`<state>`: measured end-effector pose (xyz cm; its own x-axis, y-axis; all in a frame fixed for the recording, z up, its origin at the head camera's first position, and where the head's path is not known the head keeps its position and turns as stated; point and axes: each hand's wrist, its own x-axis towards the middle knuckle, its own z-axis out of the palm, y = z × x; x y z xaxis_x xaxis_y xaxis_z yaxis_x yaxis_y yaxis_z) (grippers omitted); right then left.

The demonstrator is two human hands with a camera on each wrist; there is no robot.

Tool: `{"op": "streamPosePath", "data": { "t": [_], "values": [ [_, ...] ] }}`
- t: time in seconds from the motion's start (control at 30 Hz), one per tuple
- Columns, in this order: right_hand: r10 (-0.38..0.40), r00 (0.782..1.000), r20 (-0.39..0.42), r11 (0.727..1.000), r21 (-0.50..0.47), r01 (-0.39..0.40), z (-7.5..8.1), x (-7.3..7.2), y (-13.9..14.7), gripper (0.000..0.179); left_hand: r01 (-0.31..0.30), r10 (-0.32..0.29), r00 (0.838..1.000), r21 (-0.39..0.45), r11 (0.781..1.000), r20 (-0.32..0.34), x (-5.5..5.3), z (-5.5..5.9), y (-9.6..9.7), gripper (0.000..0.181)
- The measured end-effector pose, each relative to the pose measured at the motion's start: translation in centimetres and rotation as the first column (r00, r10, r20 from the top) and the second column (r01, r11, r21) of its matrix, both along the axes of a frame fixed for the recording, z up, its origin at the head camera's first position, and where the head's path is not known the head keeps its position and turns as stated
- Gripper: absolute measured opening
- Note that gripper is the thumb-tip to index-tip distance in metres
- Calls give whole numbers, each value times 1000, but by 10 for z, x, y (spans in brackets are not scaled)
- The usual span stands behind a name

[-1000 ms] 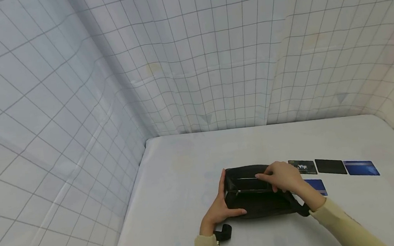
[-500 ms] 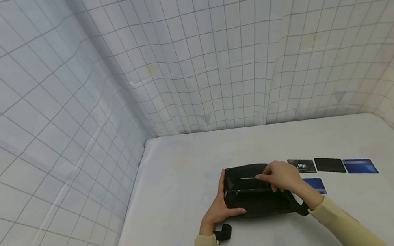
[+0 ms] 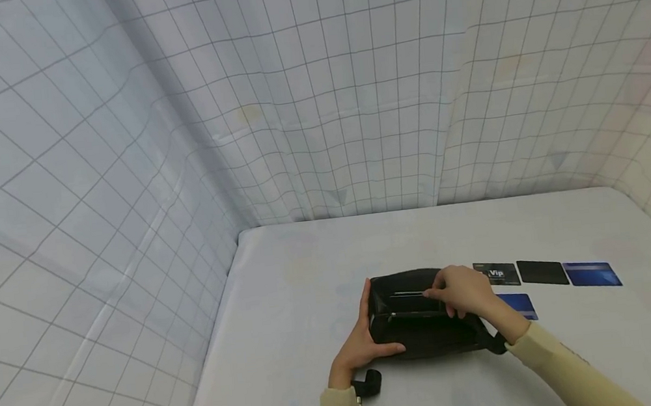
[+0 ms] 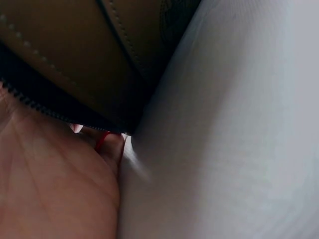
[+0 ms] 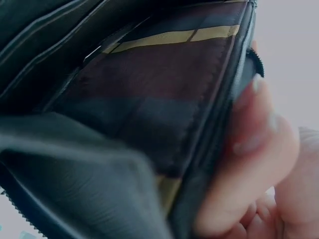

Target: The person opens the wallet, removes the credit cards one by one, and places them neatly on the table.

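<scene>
Holding-open step, I'd guess: left hand [image 3: 360, 345] grips wallet [image 3: 439, 340] at 9 o'clock, right hand [image 3: 465, 289] pinches it near 2. Next needs steadiness.

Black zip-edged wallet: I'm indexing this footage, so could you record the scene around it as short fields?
Container: black zip-edged wallet, open
Left hand: holds the wallet's left end
Right hand: fingers bent at the wallet's right side; exact grip unclear
Far row: black "Vip" card, plain black card, blue card
Nearer card: second blue card, partly hidden
Surface: white table
</scene>
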<state>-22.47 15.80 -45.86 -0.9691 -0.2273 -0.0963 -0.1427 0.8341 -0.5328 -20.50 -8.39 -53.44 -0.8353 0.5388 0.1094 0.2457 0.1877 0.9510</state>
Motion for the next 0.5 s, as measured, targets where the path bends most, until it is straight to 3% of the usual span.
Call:
{"op": "streamPosePath", "data": {
  "t": [0.27,0.5],
  "values": [
    [16,998,61,999,-32,-14,-3,1,-9,24,8,-8,1000,5,1000,-4,1,1,0,121],
    [4,1000,21,1000,-27,-3,-6,0,-13,20,15,-15,1000,11,1000,-6,1,1,-1,120]
  ]
}}
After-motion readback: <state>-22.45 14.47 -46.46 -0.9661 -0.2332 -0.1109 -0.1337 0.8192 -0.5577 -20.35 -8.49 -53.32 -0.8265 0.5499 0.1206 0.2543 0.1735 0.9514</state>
